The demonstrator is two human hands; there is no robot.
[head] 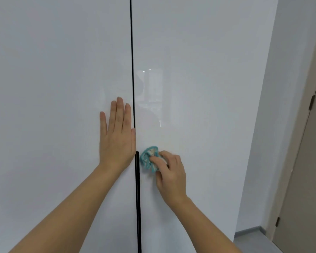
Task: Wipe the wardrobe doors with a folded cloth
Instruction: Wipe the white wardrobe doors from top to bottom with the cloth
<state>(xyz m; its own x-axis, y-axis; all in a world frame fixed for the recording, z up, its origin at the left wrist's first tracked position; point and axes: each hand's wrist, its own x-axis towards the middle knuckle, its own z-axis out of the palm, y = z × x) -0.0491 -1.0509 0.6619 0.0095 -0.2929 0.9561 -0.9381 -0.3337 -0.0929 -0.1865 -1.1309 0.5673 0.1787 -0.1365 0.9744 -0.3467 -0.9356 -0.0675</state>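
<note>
**Scene.** Head cam faces two glossy white wardrobe doors, both shut. Left door (53, 70) and right door (208, 79) meet at a thin black gap (132, 61) running top to bottom, approx. centre of view.

**Left hand** (117, 137). Flat on the left door, palm to the panel. Fingers straight, close together, pointing up. Thumb side sits right at the gap. Grip released; holds nothing.

**Right hand** (171, 172). On the right door, lower than the left hand. Fingers curled, grasping the cloth (149, 159).

**Cloth.** Teal w/ pale patches, bunched into a wad, pressed against the right door. It lies just beside the top end of the black handle strip (138, 198), which runs down along the gap to the bottom of view.

**Door surface.** Right door shows a bright reflection (150, 92) above the cloth.

**Far right.** Pale wall (281, 88), grey skirting (248, 232), beige room door (306, 189) w/ two dark hinges, upper hinge (312, 105) at approx. mid-height.
</note>
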